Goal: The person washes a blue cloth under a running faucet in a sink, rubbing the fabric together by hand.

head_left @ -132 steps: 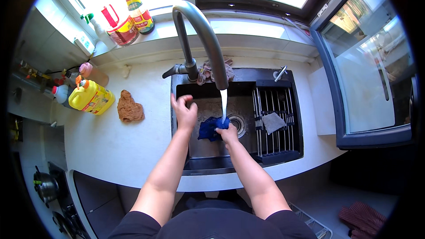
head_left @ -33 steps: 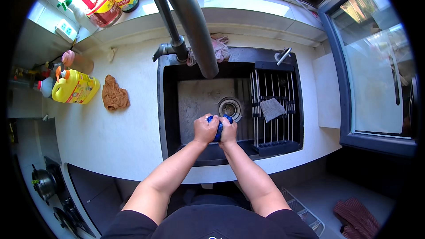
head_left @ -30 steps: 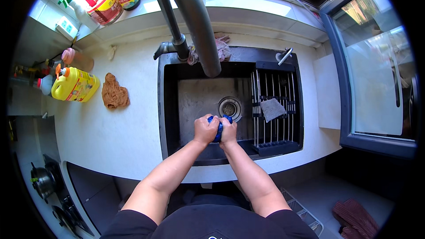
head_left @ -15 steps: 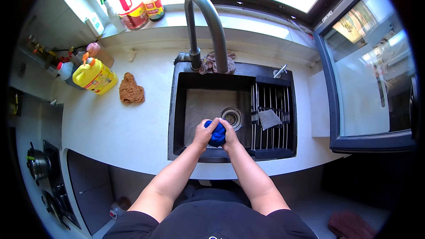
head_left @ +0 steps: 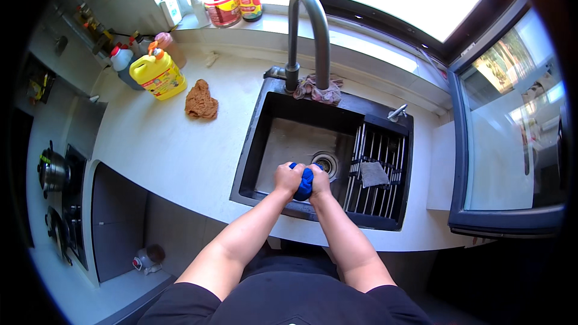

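Over the front part of the dark sink (head_left: 250, 165), both my hands grip a bunched blue cloth (head_left: 304, 185). My left hand (head_left: 288, 177) is closed round its left end, and my right hand (head_left: 320, 180) is closed round the other end. The cloth looks squeezed and twisted between the two fists; part of it is hidden by the fingers. Just beyond my hands lies the round drain (head_left: 326, 162). A grey tap (head_left: 313, 15) arches over the sink from behind, and a crumpled pinkish rag (head_left: 316, 91) lies around its base.
A slatted rack (head_left: 355, 195) covers the sink's right side, with a grey cloth (head_left: 374, 174) on it. On the left counter lie a brown cloth (head_left: 201, 101) and a yellow jug (head_left: 159, 76). An open window pane (head_left: 506, 144) juts in at right. Pots sit far left.
My hands have tightened from cupping the blue cloth to fists around it, squeezing it narrower. The whole view has tilted and shifted, moving the sink and counter in the picture.
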`<action>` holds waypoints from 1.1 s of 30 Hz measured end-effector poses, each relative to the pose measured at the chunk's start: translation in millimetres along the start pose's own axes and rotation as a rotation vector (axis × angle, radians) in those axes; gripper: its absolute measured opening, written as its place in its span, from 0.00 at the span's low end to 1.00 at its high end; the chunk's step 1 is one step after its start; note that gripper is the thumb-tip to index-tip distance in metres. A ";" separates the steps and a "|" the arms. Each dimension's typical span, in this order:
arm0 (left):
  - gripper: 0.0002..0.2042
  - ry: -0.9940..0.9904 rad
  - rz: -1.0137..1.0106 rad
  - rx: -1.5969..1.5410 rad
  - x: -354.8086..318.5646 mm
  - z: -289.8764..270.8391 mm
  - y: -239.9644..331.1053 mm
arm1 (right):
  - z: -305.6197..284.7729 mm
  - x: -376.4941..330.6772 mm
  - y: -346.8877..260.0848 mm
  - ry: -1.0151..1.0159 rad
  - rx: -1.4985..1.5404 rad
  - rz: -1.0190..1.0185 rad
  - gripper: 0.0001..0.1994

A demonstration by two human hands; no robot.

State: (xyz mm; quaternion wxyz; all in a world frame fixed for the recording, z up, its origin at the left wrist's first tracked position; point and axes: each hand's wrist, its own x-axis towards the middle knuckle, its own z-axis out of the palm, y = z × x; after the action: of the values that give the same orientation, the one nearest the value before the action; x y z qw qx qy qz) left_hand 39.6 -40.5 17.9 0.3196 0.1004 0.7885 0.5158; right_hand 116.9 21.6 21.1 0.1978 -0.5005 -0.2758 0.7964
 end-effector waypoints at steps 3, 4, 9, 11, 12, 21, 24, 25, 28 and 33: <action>0.28 -0.194 -0.109 -0.049 -1.4 -3.9 6.1 | -8.2 5.3 -9.0 0.035 0.026 0.041 0.11; 0.34 -0.320 -0.227 -0.200 -5.5 -6.7 10.8 | -19.2 14.7 -7.9 -0.031 0.138 0.158 0.12; 0.51 -0.541 -0.431 -0.273 -15.6 -30.2 40.5 | -23.4 12.3 -12.6 -0.003 0.191 0.200 0.10; 0.50 -0.519 -0.331 -0.246 -7.2 -51.9 44.2 | -17.2 16.8 -7.9 -0.008 0.263 0.171 0.12; 0.49 -0.505 -0.279 -0.233 -0.8 -64.4 47.3 | -7.2 14.9 -12.6 -0.042 0.283 0.165 0.15; 0.16 0.323 0.661 0.018 131.0 -274.7 103.9 | 239.0 -0.1 -31.2 -0.438 0.242 0.116 0.15; 0.16 0.651 0.841 0.342 172.4 -352.4 140.6 | 323.3 20.0 -15.0 -0.533 0.242 0.084 0.15; 0.17 0.729 0.846 0.432 186.5 -375.2 148.5 | 348.3 27.6 -6.8 -0.544 0.227 0.084 0.15; 0.20 0.794 0.826 0.779 231.6 -432.6 164.2 | 409.3 46.1 14.1 -0.459 0.208 0.054 0.19; 0.23 0.460 0.512 0.910 238.1 -461.5 194.0 | 452.5 24.6 18.8 -0.263 0.184 0.085 0.17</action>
State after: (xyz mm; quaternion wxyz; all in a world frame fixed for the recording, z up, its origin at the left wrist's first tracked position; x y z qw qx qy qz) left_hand -458.7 -183.2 214.6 -0.0712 0.3008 0.9311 0.1936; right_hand -304.3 -87.6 149.2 0.1712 -0.3828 -0.2039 0.8846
